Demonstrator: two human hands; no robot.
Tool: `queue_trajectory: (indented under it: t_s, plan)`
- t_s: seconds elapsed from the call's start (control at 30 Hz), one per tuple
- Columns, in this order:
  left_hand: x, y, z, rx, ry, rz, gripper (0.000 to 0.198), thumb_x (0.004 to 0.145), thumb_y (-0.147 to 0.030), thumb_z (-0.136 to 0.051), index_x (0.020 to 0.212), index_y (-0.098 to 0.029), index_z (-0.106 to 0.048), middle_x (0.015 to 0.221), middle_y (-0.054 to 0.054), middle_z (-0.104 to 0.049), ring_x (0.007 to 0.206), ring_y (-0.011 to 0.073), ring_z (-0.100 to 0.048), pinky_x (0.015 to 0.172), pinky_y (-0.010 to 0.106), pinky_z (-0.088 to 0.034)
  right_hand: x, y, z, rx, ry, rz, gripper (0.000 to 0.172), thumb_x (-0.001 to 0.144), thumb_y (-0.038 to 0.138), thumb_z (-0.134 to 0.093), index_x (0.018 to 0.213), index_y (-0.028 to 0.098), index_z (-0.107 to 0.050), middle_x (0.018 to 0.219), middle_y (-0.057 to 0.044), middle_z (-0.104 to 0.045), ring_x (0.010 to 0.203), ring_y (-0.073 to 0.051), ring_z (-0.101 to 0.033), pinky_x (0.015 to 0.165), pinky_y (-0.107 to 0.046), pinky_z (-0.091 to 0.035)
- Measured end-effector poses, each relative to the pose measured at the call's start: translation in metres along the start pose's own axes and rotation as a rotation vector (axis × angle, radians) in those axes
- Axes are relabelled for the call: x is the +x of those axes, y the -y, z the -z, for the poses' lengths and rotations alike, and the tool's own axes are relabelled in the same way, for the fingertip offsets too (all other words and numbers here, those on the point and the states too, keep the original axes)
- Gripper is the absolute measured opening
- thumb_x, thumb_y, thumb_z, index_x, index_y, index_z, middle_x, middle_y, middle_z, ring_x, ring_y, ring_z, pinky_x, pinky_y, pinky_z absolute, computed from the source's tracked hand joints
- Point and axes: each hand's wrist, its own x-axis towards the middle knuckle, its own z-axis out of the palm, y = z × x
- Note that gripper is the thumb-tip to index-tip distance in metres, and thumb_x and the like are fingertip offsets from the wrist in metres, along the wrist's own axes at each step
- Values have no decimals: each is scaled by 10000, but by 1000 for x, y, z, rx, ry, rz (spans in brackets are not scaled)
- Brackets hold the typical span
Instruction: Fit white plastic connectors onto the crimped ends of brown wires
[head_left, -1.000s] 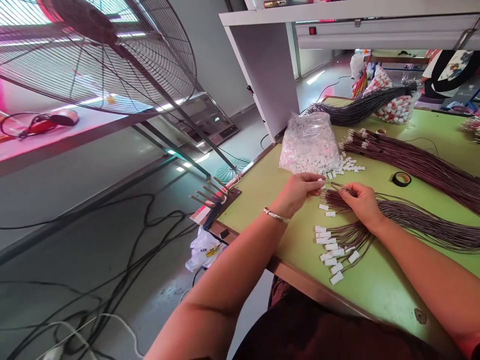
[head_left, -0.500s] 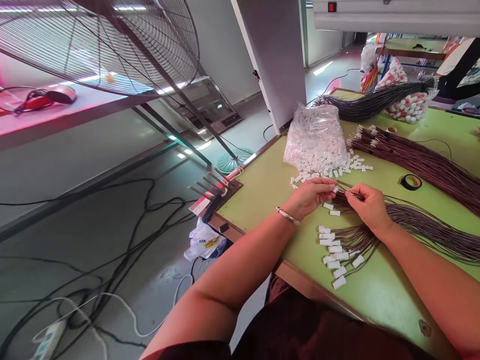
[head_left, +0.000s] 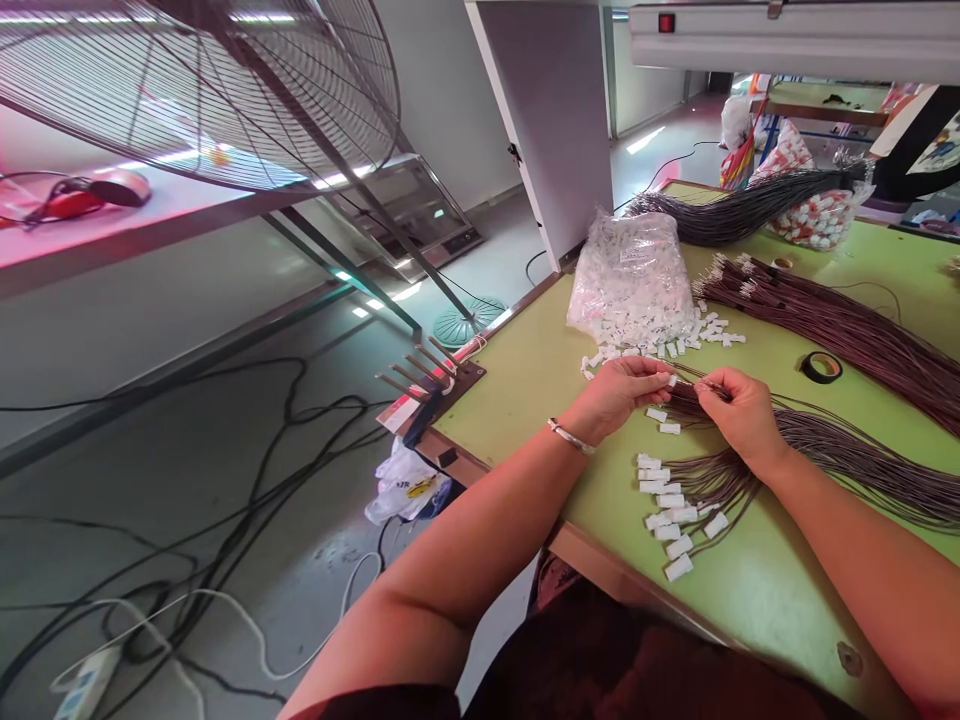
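My left hand (head_left: 619, 392) pinches a small white connector (head_left: 670, 379) over the green table (head_left: 525, 400). Facing it, my right hand (head_left: 739, 410) pinches the end of a thin brown wire from the wire bundle (head_left: 847, 455) lying under it; wire tip and connector meet between the fingertips. Several wires with white connectors fitted (head_left: 671, 505) fan out on the table just below my hands. Two loose connectors (head_left: 664, 421) lie under my left fingers. A clear bag of white connectors (head_left: 630, 280) sits beyond my hands, with more spilled at its mouth.
A second brown wire bundle (head_left: 840, 325) and a dark bundle (head_left: 739, 208) lie further back, by a black tape roll (head_left: 821, 367). A large fan (head_left: 187, 90) stands left, with cables (head_left: 225, 520) on the floor. A white post (head_left: 551, 120) rises at the table's far corner.
The view dropped and shifted slightly, bringing loose connectors at the bag's mouth into sight. My hands stayed together at the same spot, the wire end closing on the connector.
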Motion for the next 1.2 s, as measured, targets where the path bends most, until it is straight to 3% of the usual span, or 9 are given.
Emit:
queue_trajectory:
  t_s: [0.13,0.3,0.4,0.6,0.8,1.0,1.2]
  plan:
    - [-4,0,-4,138,25,-51,177,702,-124,-736,872,-97,-696,660,46,-701,605,94,-651,605,188,-512,0,-1,0,-44,-7,39,145,716,318,-562,654,194,-605,569,8,-598,535,-128,-500,546,-253,-407]
    - [-6,2,-9,261,-40,-164,134,709,-61,-692,827,-124,-702,570,6,-674,555,96,-636,615,212,-529,-1,-5,2,-69,14,69,138,738,294,-558,733,188,-646,615,-2,-638,560,-138,-539,575,-259,-429]
    - [-5,2,-7,253,-4,-122,123,731,-81,-684,847,-117,-696,585,15,-676,531,86,-623,579,198,-516,0,-7,2,-29,37,80,166,764,317,-557,767,186,-660,662,-12,-662,599,-146,-565,602,-264,-444]
    - [-1,8,-1,-29,102,69,139,722,-103,-723,838,-78,-651,683,40,-690,557,62,-626,581,164,-503,0,-4,-2,45,57,95,178,765,331,-553,705,177,-620,651,-10,-648,594,-135,-553,588,-248,-435]
    - [1,11,0,65,93,-5,178,701,-126,-744,838,-63,-650,633,52,-683,525,93,-632,517,176,-492,-2,-7,-3,-52,104,146,146,795,297,-532,725,185,-595,609,10,-608,553,-117,-506,565,-231,-401]
    - [-1,6,0,46,123,22,165,700,-134,-742,829,-63,-667,662,46,-689,539,69,-622,564,176,-510,-3,-7,-2,-139,84,205,134,815,272,-506,755,196,-600,640,4,-617,578,-126,-523,592,-235,-400]
    - [-4,10,-12,241,49,-109,154,686,-139,-756,782,-84,-649,527,2,-638,491,85,-604,520,191,-509,-1,-6,-3,-93,129,155,137,790,286,-521,714,192,-585,606,11,-592,564,-121,-500,568,-229,-384]
